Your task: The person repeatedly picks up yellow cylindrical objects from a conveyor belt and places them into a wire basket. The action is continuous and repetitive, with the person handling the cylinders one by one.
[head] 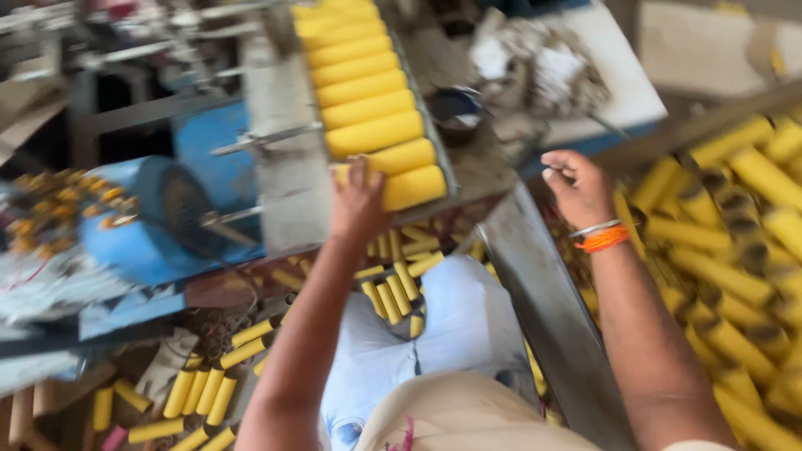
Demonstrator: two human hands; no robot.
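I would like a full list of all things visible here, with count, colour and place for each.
Tubes in tray: about ten, yellow, in a row, top centre.
Tray: one, grey metal, top centre.
Tube heap: many, yellow, right side.
Loose tubes: many, yellow, floor, lower left.
Machine part: one, blue, left.
Dark bowl: one, right of tray.
Metal chute: one, grey, centre right.
Wrist bands: orange and silver, right wrist.
Left hand: touching the nearest tray tubes.
Right hand: raised, fingers curled; contents unclear.
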